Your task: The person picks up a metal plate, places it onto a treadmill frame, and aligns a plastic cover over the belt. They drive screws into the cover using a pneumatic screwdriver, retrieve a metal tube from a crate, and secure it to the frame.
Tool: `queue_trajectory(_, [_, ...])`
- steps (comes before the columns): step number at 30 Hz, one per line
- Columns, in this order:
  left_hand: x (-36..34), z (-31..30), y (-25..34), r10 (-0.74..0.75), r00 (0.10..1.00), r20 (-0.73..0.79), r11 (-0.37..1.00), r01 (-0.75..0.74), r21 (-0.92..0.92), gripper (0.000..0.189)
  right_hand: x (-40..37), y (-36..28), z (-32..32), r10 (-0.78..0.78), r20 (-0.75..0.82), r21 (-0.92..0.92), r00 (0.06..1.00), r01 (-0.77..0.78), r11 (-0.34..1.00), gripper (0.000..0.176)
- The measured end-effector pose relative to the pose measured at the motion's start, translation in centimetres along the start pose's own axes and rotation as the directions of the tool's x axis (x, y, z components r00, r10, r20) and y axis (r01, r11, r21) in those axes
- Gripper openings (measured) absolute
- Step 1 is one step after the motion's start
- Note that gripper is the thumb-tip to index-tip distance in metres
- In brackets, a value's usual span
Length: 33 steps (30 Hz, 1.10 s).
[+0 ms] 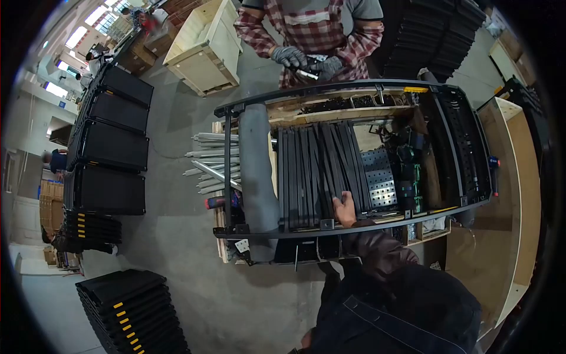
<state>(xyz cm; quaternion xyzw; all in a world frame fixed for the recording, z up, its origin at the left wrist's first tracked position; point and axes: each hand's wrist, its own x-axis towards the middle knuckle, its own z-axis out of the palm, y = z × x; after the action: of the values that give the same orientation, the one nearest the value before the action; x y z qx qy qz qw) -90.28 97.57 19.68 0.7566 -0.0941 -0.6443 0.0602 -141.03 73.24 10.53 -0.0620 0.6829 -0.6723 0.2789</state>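
My right hand (345,210), in a brown sleeve, reaches over the near side of a black metal frame. Its thumb and fingers close on the near end of a black metal bar (328,177), one of several long flat bars lying side by side inside the frame. Part of my left hand (306,338) shows as a small patch of skin at the bottom edge; its fingers are hidden. The black frame (354,229) lies across the work station. A grey padded roll (254,165) is under its left end, and a perforated metal plate (379,177) lies right of the bars.
Across the frame stands a co-worker whose gloved hands (306,64) hold a dark tool. Silver tubes (215,162) stick out at left. Stacks of black panels (127,307) stand on the left floor. Wooden crates stand behind (203,56) and at right (513,206).
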Motion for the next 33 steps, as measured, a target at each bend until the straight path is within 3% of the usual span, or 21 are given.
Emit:
queue_trajectory(2, [2.1, 1.3, 2.4, 0.057, 0.997, 0.06, 0.998, -0.058, 0.011, 0.036, -2.2, -0.8, -3.4, -0.163, 0.056, -0.225, 0.985, 0.172, 0.959, 0.02])
queue_trajectory(3, [3.6, 2.3, 4.5, 0.097, 0.991, 0.093, 0.995, -0.099, 0.014, 0.037, -3.7, -2.7, -5.3, -0.065, 0.11, -0.26, 0.992, 0.092, 0.961, 0.024])
queue_trajectory(5, [5.6, 4.2, 9.1, 0.202, 0.965, 0.167, 0.978, -0.207, 0.008, 0.036, -7.7, -5.8, -9.9, 0.231, 0.261, -0.132, 0.937, -0.203, 0.97, 0.029])
queue_trajectory(6, [6.4, 5.7, 11.8, 0.261, 0.942, 0.211, 0.964, -0.267, -0.003, 0.036, -10.2, -6.8, -11.5, 0.149, 0.245, -0.23, 0.958, -0.092, 0.969, 0.029])
queue_trajectory(7, [4.4, 8.3, 15.3, 0.349, 0.891, 0.291, 0.931, -0.364, -0.002, 0.038, -12.3, -7.9, -13.1, 0.058, 0.238, -0.329, 0.97, 0.024, 0.944, 0.029])
queue_trajectory(9, [-0.5, 13.4, 21.8, 0.453, 0.777, 0.438, 0.87, -0.492, -0.027, 0.044, -17.0, -9.6, -17.5, 0.223, 0.281, -0.411, 0.934, -0.093, 0.907, 0.031])
queue_trajectory(10, [-2.4, 16.1, 24.2, 0.476, 0.721, 0.505, 0.851, -0.523, -0.055, 0.047, -19.5, -10.5, -19.3, 0.23, 0.275, -0.436, 0.934, -0.093, 0.895, 0.031])
queue_trajectory(14, [-7.4, 23.7, 29.9, 0.554, 0.53, 0.642, 0.815, -0.5, -0.291, 0.06, -26.4, -15.2, -25.4, 0.335, 0.252, -0.66, 0.908, -0.092, 0.745, 0.036])
queue_trajectory(18, [-8.2, 28.1, 31.4, 0.572, 0.514, 0.639, 0.82, -0.381, -0.427, 0.055, -30.4, -18.9, -30.2, 0.33, 0.263, -0.772, 0.907, -0.008, 0.636, 0.038])
queue_trajectory(20, [-6.1, 29.9, 32.0, 0.568, 0.514, 0.642, 0.823, -0.338, -0.458, 0.057, -32.0, -21.8, -31.7, 0.192, 0.334, -0.826, 0.923, 0.189, 0.53, 0.04])
queue_trajectory(21, [-5.8, 30.5, 32.1, 0.577, 0.533, 0.618, 0.817, -0.369, -0.444, 0.065, -32.5, -23.3, -32.6, 0.196, 0.343, -0.842, 0.919, 0.208, 0.498, 0.042])
queue_trajectory(23, [-4.8, 31.2, 32.2, 0.633, 0.553, 0.542, 0.774, -0.445, -0.45, 0.058, -32.8, -22.9, -35.4, 0.077, 0.388, -0.832, 0.918, 0.313, 0.458, 0.043])
queue_trajectory(25, [-5.2, 31.7, 32.3, 0.644, 0.612, 0.459, 0.763, -0.464, -0.451, 0.053, -32.3, -22.9, -37.5, 0.059, 0.345, -0.825, 0.937, 0.273, 0.494, 0.043])
queue_trajectory(28, [-5.5, 32.6, 31.9, 0.719, 0.643, 0.264, 0.69, -0.614, -0.384, 0.045, -29.6, -22.9, -39.4, -0.071, 0.412, -0.765, 0.908, 0.387, 0.515, 0.036])
queue_trajectory(30, [-6.0, 32.5, 31.6, 0.72, 0.606, 0.339, 0.693, -0.603, -0.395, 0.044, -26.9, -23.9, -39.7, -0.181, 0.485, -0.73, 0.856, 0.51, 0.454, 0.03])
queue_trajectory(31, [-2.5, 32.3, 32.5, 0.742, 0.57, 0.353, 0.669, -0.591, -0.451, 0.042, -25.1, -24.4, -39.7, -0.212, 0.518, -0.715, 0.828, 0.556, 0.424, 0.028])
queue_trajectory(33, [-3.7, 33.0, 32.3, 0.748, 0.589, 0.306, 0.663, -0.633, -0.399, 0.04, -20.5, -25.7, -39.4, -0.317, 0.559, -0.654, 0.766, 0.643, 0.398, 0.027])
